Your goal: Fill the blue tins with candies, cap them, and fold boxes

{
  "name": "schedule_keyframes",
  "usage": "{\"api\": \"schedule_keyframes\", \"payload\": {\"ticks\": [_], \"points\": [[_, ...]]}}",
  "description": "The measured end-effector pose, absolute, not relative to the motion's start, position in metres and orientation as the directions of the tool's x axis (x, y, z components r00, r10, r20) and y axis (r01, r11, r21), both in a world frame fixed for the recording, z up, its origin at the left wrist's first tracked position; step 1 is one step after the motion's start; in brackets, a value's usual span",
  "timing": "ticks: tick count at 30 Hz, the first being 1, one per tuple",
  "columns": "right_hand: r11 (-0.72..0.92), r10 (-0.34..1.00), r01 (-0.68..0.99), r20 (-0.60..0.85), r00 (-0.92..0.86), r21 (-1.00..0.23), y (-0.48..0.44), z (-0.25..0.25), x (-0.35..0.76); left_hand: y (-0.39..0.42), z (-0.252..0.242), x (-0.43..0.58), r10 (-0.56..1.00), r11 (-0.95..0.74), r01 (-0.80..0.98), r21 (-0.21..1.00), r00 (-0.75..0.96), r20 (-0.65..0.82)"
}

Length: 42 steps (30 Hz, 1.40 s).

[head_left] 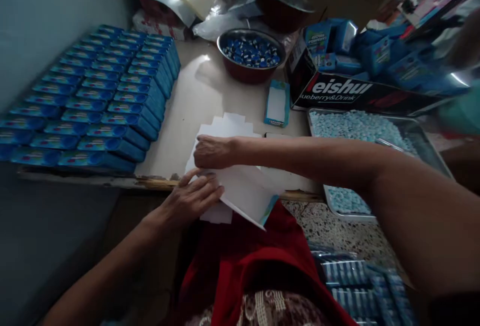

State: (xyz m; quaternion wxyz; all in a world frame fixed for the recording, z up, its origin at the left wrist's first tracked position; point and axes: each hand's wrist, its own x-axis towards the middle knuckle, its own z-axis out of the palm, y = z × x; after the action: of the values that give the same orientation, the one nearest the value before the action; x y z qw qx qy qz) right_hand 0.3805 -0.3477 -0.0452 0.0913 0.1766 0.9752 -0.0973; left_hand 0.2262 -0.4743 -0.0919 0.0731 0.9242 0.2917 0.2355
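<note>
An unfolded cardboard carton (245, 186), white inside with a blue printed edge, lies over the table's front edge and slopes toward my lap. My left hand (200, 193) rests on its near left part, fingers stretched out and lying flat on the board. Just above it, my right hand (213, 152) is closed in a fist against the carton, with my forearm crossing from the right. What may be inside that fist is hidden. A small blue box (277, 103) with a white panel lies beyond the carton, right of my hands.
Rows of blue boxes (108, 101) stand at left. A metal bowl (250, 73) holds blue-wrapped pieces. At right are a black display carton (337, 88) of blue packs and a metal tray (423, 131) with pale blue pieces. Blue packs (348, 276) sit below the table.
</note>
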Motion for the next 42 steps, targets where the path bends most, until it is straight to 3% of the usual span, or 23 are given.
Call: {"api": "schedule_keyframes", "payload": {"ticks": [2, 5, 9, 13, 16, 19, 23, 27, 33, 35, 37, 39, 42], "points": [[0.977, 0.212, 0.212, -0.219, -0.953, 0.024, -0.34, -0.039, 0.37, -0.472, -0.095, 0.241, 0.561, -0.805, 0.588, 0.07, 0.718, 0.412], [0.95, 0.308, 0.302, -0.071, -0.949, 0.078, -0.345, -0.023, 0.388, -0.476, -0.095, 0.268, 0.7, -0.631, 0.775, -0.039, 0.59, 0.402], [0.752, 0.645, 0.654, 0.287, -0.708, -0.077, -0.406, -0.023, 0.462, -0.468, -0.081, 0.292, 0.876, -0.455, 0.879, 0.141, 0.414, 0.247], [0.648, 0.733, 0.762, 0.288, -0.616, -0.02, -0.482, -0.073, 0.516, -0.442, -0.075, 0.293, 0.916, -0.355, 0.855, 0.378, 0.399, -0.041], [0.61, 0.744, 0.792, 0.332, -0.579, 0.015, -0.506, -0.112, 0.517, -0.429, -0.079, 0.286, 0.89, -0.332, 0.814, 0.477, 0.437, -0.127], [0.587, 0.732, 0.81, 0.429, -0.529, -0.003, -0.506, -0.121, 0.508, -0.431, -0.08, 0.281, 0.887, -0.368, 0.798, 0.477, 0.455, -0.076], [0.533, 0.744, 0.838, 0.534, -0.402, -0.112, -0.496, -0.104, 0.51, -0.448, -0.076, 0.282, 0.862, -0.505, 0.803, 0.317, 0.49, 0.134], [0.476, 0.834, 0.845, 0.431, -0.345, -0.243, -0.482, -0.1, 0.512, -0.466, -0.083, 0.291, 0.808, -0.559, 0.813, 0.165, 0.49, 0.328], [0.371, 0.929, 0.816, 0.195, -0.316, -0.443, -0.455, -0.116, 0.504, -0.467, -0.108, 0.286, 0.69, -0.651, 0.745, 0.147, 0.499, 0.524], [0.385, 0.923, 0.826, 0.181, -0.34, -0.412, -0.451, -0.115, 0.504, -0.464, -0.114, 0.279, 0.588, -0.737, 0.672, 0.075, 0.583, 0.561], [0.455, 0.884, 0.848, 0.254, -0.392, -0.273, -0.454, -0.112, 0.506, -0.463, -0.118, 0.276, 0.517, -0.777, 0.629, 0.001, 0.638, 0.571], [0.543, 0.816, 0.83, 0.315, -0.486, -0.129, -0.465, -0.11, 0.507, -0.466, -0.122, 0.278, 0.543, -0.748, 0.664, 0.0, 0.612, 0.575], [0.604, 0.764, 0.796, 0.318, -0.561, -0.048, -0.486, -0.116, 0.506, -0.473, -0.124, 0.288, 0.661, -0.644, 0.764, 0.04, 0.529, 0.533]]}}
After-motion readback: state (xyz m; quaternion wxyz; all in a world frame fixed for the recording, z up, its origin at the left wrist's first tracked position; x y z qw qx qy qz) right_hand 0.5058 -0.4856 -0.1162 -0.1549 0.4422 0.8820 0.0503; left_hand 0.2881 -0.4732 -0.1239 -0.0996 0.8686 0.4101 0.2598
